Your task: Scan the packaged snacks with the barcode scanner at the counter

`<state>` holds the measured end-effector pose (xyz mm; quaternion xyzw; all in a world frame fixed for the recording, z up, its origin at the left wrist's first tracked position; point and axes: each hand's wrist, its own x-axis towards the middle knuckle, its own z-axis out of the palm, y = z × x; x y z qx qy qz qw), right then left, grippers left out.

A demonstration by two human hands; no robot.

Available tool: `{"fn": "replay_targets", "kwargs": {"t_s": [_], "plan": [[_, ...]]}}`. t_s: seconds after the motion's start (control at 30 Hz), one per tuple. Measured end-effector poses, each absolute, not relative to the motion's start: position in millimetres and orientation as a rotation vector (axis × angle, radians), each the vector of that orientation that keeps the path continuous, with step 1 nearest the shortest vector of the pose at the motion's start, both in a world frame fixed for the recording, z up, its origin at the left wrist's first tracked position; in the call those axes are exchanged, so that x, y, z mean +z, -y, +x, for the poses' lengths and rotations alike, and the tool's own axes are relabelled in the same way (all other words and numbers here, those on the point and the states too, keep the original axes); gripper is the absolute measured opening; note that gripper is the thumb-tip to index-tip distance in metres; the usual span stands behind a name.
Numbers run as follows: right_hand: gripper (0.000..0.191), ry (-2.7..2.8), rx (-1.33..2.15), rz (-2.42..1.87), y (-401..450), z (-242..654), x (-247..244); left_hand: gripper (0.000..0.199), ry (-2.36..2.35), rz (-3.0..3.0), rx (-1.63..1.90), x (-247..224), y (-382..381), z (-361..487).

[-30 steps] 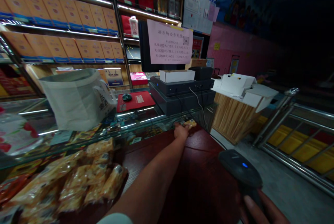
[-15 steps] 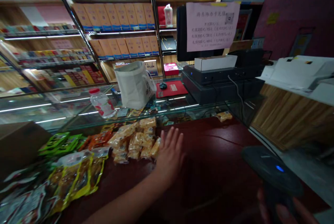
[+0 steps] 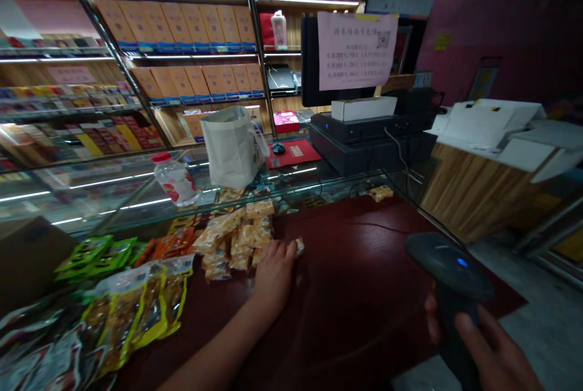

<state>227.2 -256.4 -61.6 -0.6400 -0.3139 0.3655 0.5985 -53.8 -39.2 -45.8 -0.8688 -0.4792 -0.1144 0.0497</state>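
Left hand's closed on a clear snack packet, right hand's gripping a scanner. Yellow-edged pouches have brownish food inside; can't see into the white bag.

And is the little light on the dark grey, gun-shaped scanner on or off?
On: the small blue light glows atop the scanner in the right hand.

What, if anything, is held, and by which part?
The right hand holds a scanner by its handle; the left hand partly covers a packet, grip unclear.
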Motion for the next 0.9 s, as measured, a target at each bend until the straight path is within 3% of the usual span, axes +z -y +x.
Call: {"fn": "replay_targets", "kwargs": {"t_s": [0.13,0.37,0.6,0.77,0.9], "plan": [[0.043,0.775,0.773,-1.484,257,201,-49,0.051,1.636,-2.834,-0.603,-33,40,-43],[0.035,0.845,0.687,-1.415,252,167,-29,0.051,1.619,-3.186,-1.870,-53,27,-19],[0.042,0.867,0.663,-1.493,251,145,-23,0.039,1.763,-3.171,-2.139,-74,19,-25],[0.043,0.936,0.644,-1.506,249,128,-26,0.050,1.676,-3.114,-2.613,-68,14,-30],[0.043,0.995,0.668,-1.522,252,127,-29,0.050,1.731,-3.035,-2.726,-71,10,-31]]}}
